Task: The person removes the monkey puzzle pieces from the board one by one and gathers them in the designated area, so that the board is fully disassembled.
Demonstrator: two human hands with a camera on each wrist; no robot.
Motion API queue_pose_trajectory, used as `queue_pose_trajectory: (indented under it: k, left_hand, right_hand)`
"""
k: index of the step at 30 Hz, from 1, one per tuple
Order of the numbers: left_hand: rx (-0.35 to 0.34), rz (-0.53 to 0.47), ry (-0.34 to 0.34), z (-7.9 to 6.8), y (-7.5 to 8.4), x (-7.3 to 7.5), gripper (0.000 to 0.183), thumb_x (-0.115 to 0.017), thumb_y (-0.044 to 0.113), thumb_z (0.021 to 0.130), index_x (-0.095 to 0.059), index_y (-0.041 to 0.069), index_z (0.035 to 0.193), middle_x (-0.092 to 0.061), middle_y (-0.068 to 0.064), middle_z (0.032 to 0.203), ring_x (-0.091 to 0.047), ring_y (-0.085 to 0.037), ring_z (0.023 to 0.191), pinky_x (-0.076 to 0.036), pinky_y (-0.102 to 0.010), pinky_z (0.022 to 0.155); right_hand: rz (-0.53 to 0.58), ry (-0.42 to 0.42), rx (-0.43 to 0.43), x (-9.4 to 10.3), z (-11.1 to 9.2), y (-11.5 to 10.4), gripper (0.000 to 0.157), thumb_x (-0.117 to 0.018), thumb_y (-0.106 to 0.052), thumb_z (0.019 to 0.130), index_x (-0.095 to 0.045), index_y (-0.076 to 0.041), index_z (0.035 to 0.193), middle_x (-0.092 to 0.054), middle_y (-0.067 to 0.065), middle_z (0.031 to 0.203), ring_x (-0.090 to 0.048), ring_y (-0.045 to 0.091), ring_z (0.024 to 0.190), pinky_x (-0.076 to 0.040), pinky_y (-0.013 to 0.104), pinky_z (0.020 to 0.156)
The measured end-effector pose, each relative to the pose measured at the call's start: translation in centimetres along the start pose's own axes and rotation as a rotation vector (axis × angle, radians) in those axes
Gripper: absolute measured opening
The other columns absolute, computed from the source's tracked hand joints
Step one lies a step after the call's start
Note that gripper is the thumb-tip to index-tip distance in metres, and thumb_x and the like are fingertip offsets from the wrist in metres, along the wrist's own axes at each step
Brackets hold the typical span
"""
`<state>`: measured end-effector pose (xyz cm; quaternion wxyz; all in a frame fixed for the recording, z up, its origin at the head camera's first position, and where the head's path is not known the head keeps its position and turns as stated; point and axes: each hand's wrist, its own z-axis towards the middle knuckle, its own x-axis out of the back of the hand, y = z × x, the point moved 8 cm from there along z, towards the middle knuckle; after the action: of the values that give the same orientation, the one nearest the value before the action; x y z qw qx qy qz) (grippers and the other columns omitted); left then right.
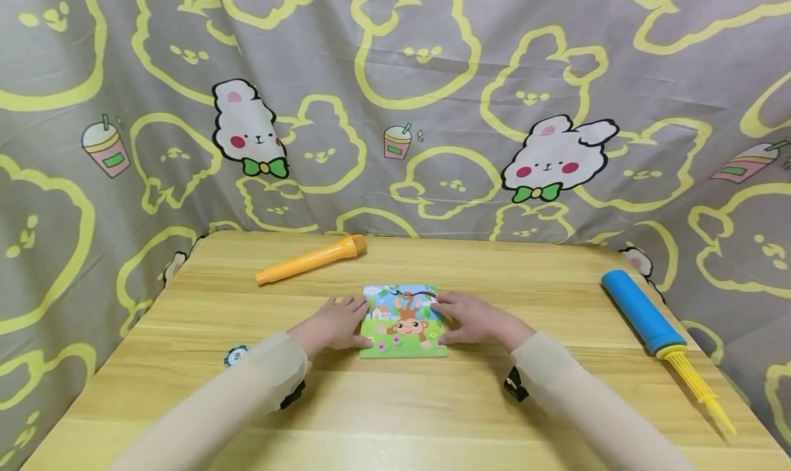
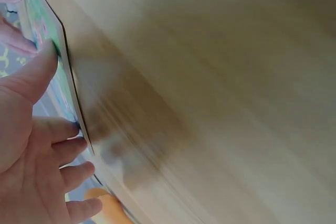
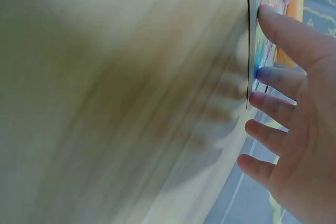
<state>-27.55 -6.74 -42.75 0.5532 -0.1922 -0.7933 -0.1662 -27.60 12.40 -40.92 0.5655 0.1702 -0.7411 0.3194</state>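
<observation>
A thin square picture board (image 1: 404,309) with a cartoon monkey lies flat on the wooden table, between the two hands. At its left edge, my left hand (image 1: 334,323) touches it with thumb and fingertips, the fingers fairly straight and spread. My right hand (image 1: 472,318) does the same on the right edge. Seen from the left wrist, the thumb (image 2: 42,69) rests on the board's face near its border, with the other fingertips along the rim. In the right wrist view, the thumb (image 3: 289,32) and index finger touch the board's edge, while the remaining fingers spread beside it.
An orange toy microphone (image 1: 312,259) lies behind the board to the left. Near the left forearm is a round poker chip (image 1: 235,355), partly covered by the sleeve. A blue and yellow hand pump (image 1: 645,313) lies at the right. A patterned curtain (image 1: 432,114) hangs behind the table.
</observation>
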Motion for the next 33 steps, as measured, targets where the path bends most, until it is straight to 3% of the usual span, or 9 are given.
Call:
queue_pose_trajectory:
  k: [17,26,33]
  left_hand:
    - [-0.032,-0.110,0.040,-5.4,-0.9,-0.6,0.078,-0.058,0.047,0.087,-0.031,-0.001,0.142,-0.025,-0.016,0.147,-0.023,-0.036,0.133,-0.017,-0.055,0.105]
    - [-0.049,-0.141,0.070,-5.7,-1.3,-0.7,0.078,-0.056,0.047,0.088,-0.029,-0.003,0.142,-0.023,-0.018,0.148,-0.021,-0.037,0.133,-0.019,-0.054,0.105]
    - [-0.036,-0.139,0.139,-4.5,-2.2,0.0,0.077,-0.051,0.046,0.091,-0.025,-0.006,0.142,-0.021,-0.023,0.147,-0.020,-0.039,0.133,-0.019,-0.055,0.105]
  right_hand:
    - [-0.177,0.025,0.120,-1.3,0.5,-5.0,0.071,-0.063,-0.048,0.083,-0.046,0.000,0.133,-0.042,0.019,0.134,-0.038,0.033,0.124,-0.031,0.050,0.101]
    - [-0.191,0.017,0.118,-1.3,0.7,-5.4,0.071,-0.063,-0.049,0.083,-0.047,-0.001,0.133,-0.044,0.019,0.134,-0.040,0.033,0.123,-0.032,0.049,0.100]
    - [-0.061,0.018,0.108,0.4,3.0,-6.1,0.057,-0.064,-0.038,0.086,-0.051,-0.005,0.130,-0.051,0.015,0.127,-0.050,0.029,0.113,-0.042,0.040,0.094]
